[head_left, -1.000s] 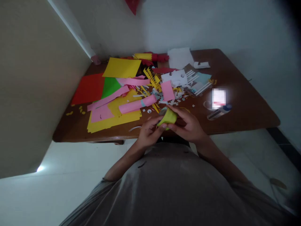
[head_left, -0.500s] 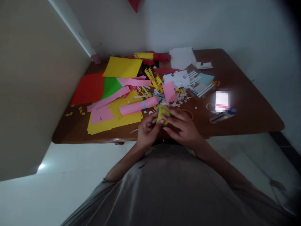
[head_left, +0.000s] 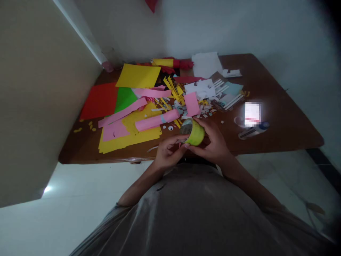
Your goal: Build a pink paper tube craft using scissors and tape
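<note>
At the left of the table (head_left: 290,131) lie small yellow bits (head_left: 77,130), a red sheet (head_left: 98,101) and a green sheet (head_left: 124,98), with a yellow sheet (head_left: 138,75) overlapping the green one's far edge. A pink tube (head_left: 153,122) with a blue band rests across more yellow paper, and a paper eye (head_left: 171,128) sits just beyond its near side.

The left hand (head_left: 170,148) has its fingers drawn in narrow, thumb and fingertips at the near left rim of a yellow-green ring (head_left: 196,135). The ring is tilted, its opening facing up and left, held between both hands above the table's near edge. The right hand (head_left: 214,140) spans its outer side, thumb below and fingers above; how firmly either hand presses, one cannot tell.

The step in hand looks like working at the ring's rim. The next move seems to call for a steady right-hand hold while the left fingers work. Farther right stands a bright, pixelated object (head_left: 252,113).
</note>
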Demonstrator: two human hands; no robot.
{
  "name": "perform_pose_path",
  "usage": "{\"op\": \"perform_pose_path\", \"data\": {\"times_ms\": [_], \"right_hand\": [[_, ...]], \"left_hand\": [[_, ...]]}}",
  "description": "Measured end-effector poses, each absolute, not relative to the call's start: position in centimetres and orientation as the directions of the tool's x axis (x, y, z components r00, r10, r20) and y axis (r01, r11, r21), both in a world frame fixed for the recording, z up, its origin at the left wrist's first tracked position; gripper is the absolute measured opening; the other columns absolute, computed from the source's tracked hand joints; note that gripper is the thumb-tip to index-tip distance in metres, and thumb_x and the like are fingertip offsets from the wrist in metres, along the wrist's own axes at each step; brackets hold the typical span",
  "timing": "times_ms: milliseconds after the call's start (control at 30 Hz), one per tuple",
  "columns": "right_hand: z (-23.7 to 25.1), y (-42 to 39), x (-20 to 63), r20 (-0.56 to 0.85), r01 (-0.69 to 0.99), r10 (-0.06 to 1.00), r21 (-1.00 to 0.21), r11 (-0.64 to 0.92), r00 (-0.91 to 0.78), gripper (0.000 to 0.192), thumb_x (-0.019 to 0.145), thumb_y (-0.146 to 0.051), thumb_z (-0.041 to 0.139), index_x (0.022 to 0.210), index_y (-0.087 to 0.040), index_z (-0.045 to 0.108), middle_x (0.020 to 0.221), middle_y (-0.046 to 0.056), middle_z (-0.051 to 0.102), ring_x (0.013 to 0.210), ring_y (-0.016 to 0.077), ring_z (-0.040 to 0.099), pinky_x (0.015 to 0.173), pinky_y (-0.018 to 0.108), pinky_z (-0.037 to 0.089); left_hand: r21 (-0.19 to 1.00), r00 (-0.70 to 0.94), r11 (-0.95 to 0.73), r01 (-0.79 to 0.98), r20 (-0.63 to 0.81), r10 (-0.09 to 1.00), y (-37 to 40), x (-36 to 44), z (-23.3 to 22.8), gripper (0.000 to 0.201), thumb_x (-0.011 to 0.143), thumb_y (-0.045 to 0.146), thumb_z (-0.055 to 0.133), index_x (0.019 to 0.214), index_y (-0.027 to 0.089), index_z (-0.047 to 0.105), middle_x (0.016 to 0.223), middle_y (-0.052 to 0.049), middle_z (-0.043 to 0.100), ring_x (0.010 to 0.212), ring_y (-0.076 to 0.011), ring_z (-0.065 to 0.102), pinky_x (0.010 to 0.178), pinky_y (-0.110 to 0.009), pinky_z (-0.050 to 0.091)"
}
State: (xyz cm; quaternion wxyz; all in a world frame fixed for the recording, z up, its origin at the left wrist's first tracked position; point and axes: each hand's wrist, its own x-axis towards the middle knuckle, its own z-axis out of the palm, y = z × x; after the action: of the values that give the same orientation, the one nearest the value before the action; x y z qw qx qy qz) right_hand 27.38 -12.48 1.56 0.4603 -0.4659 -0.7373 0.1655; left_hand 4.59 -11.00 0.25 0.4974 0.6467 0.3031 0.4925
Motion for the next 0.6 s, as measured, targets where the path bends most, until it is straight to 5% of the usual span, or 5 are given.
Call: {"op": "perform_pose_path", "data": {"times_ms": [267, 400, 600], "right_hand": [[1.5, -13.1, 27.1, 0.677, 0.642, 0.724, -0.499, 0.581, -0.129, 0.101, 0.098, -0.041, 0.093, 0.185, -0.040, 0.043, 0.168, 0.013, 0.071, 0.152, 0.0431, 0.070, 0.128, 0.064, 0.059], [2.1, -14.0, 26.8, 0.725, 0.601, 0.648, -0.416, 0.682, -0.234, 0.090, 0.103, -0.040, 0.088, 0.183, -0.039, 0.047, 0.165, 0.014, 0.072, 0.148, 0.0407, 0.071, 0.129, 0.062, 0.058], [4.1, -14.6, 27.7, 0.737, 0.517, 0.598, -0.395, 0.760, -0.315, 0.061, 0.106, -0.036, 0.081, 0.165, -0.036, 0.068, 0.144, 0.013, 0.075, 0.130, 0.0345, 0.075, 0.116, 0.054, 0.063]], "left_hand": [[0.905, 0.272, -0.394, -0.159, 0.423, 0.864, -11.1, 5.3, 0.5, 0.024, 0.106, 0.039, 0.088, 0.124, 0.024, 0.090, 0.117, -0.010, 0.091, 0.105, -0.0218, 0.086, 0.096, -0.032, 0.067], [0.910, 0.318, -0.360, -0.207, 0.411, 0.854, -11.3, 5.0, 1.5, 0.029, 0.104, 0.049, 0.090, 0.112, 0.022, 0.088, 0.103, -0.006, 0.084, 0.094, -0.0203, 0.077, 0.090, -0.032, 0.062], [0.954, 0.242, -0.068, -0.292, 0.142, 0.960, -12.0, 4.6, 1.8, 0.061, 0.092, 0.077, 0.091, 0.081, 0.018, 0.079, 0.074, -0.001, 0.068, 0.066, -0.0146, 0.057, 0.062, -0.028, 0.048]]}}
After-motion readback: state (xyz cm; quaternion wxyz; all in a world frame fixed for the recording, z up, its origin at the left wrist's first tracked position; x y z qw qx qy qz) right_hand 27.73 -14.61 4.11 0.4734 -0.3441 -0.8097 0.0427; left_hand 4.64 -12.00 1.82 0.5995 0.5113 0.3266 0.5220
